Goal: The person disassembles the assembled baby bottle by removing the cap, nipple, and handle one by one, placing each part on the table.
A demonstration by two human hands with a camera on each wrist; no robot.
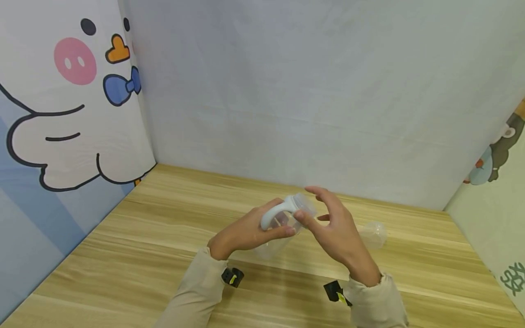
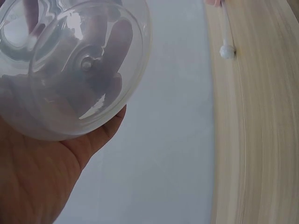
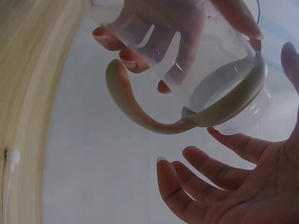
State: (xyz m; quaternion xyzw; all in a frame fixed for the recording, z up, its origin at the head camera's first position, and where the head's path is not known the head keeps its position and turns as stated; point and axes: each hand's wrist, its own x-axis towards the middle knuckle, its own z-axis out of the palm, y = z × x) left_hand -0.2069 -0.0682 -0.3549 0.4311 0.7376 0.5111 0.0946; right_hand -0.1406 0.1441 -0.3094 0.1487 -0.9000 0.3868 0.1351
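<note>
A clear baby bottle (image 1: 268, 248) tilts up to the right above the table. Around its neck sits a pale blue collar with a curved handle (image 1: 270, 216), and a translucent top (image 1: 304, 205) rises from the collar. My left hand (image 1: 256, 230) grips the bottle's body; its fingers show through the clear wall in the right wrist view. The round bottle base (image 2: 88, 65) faces the left wrist camera. My right hand (image 1: 334, 228) is spread around the top, fingers loosely bent, one fingertip at its edge. Whether the right thumb touches the collar I cannot tell.
A clear dome-shaped piece (image 1: 374, 234) lies on the wooden table (image 1: 143, 237), right of my right hand. A thin white rod with a round knob (image 2: 227, 51) shows near the table's edge in the left wrist view. A pale cloth wall (image 1: 307, 105) stands behind.
</note>
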